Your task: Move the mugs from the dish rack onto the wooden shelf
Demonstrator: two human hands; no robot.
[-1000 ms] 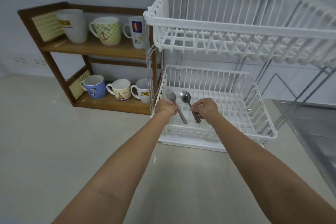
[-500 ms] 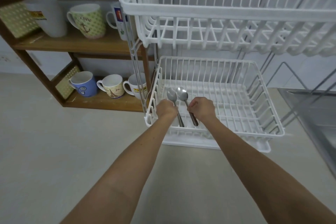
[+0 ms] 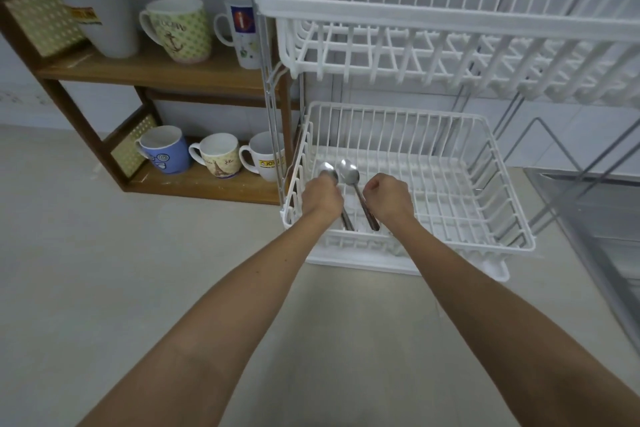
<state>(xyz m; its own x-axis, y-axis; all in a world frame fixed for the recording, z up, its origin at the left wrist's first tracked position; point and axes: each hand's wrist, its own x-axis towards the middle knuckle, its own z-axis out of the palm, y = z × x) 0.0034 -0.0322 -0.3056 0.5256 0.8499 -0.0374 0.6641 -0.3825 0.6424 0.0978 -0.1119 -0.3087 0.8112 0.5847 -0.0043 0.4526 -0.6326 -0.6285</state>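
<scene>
Head view: both forearms reach from the near edge of the worktop (image 3: 104, 288) to the front left corner of the dish rack's lower basket (image 3: 485, 184).
Left hand (image 3: 322, 199): grip closed in a fist around the handle of the left spoon (image 3: 329, 172), whose bowl sticks up past the knuckles.
Right hand (image 3: 389, 198): grip curled shut just beside the right spoon (image 3: 349, 172); whether the fingers actually hold its handle cannot be told.
Spoons: side by side, tilted, bowls toward the back, handle ends down at the basket's front rim.
Upper basket (image 3: 450, 21): no mugs visible in it.
Wooden shelf (image 3: 156, 69): stands at the back of the worktop, touching or just beside the rack's left side.
Top board: tall white cup (image 3: 104, 17) at the left end, anchor mug (image 3: 178, 29) in the middle, white printed mug (image 3: 239, 31) at the right end, partly behind the rack post.
Bottom board: blue mug (image 3: 164, 149), Eiffel Tower mug (image 3: 216, 159), white logo mug (image 3: 263, 159), left to right.
</scene>
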